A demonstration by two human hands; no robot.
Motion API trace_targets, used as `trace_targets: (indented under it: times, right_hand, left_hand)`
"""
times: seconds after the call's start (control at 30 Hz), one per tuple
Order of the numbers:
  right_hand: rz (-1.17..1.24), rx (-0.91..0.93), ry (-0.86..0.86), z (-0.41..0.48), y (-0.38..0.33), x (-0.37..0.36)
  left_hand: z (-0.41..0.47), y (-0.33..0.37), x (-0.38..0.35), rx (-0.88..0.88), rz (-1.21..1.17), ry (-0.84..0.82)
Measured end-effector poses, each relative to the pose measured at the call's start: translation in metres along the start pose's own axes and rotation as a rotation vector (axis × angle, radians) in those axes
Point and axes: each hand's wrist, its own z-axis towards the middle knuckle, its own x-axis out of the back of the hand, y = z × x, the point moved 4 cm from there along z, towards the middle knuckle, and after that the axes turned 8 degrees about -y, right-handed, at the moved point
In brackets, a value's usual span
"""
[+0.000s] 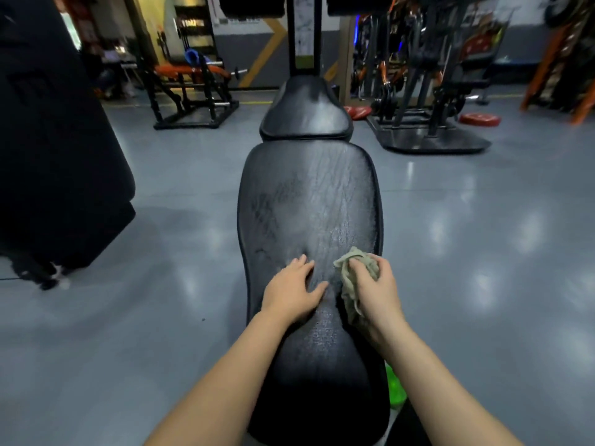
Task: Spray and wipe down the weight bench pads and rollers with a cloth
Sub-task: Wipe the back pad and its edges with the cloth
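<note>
A long black back pad (309, 201) of the weight bench stretches away from me, its cracked surface shiny with damp streaks. Beyond it sits the smaller black seat pad (306, 114). My left hand (291, 292) rests flat on the near part of the back pad, fingers spread. Just to its right, my right hand (375, 291) grips a crumpled grey-green cloth (349, 278) and presses it onto the pad. Two black rollers (254, 4) show at the top edge, either side of an upright post (304, 33).
A bright green object (394, 391), partly hidden by my right forearm, sits low beside the bench on the right. A large black padded machine (54, 149) stands at left. Racks (428, 91), another bench (190, 88) and red weight plates (479, 119) lie on the glossy grey floor.
</note>
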Motion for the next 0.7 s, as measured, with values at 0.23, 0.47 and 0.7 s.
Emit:
trace_targets:
  times: [0.23, 0.47, 0.7]
  right_hand:
    - [0.273, -0.095, -0.314, 0.034, -0.079, -0.097]
    - [-0.893, 0.107, -0.423, 0.06, -0.028, -0.117]
    - [-0.957, 0.192, -0.531, 0.102, -0.025, -0.095]
  left_hand:
    - [-0.034, -0.026, 0.049, 0.306, -1.586, -0.252]
    - [-0.009, -0.06, 0.062, 0.242, -1.612, 0.135]
    - [0.043, -0.051, 0.047, -0.025, -0.537, 0.246]
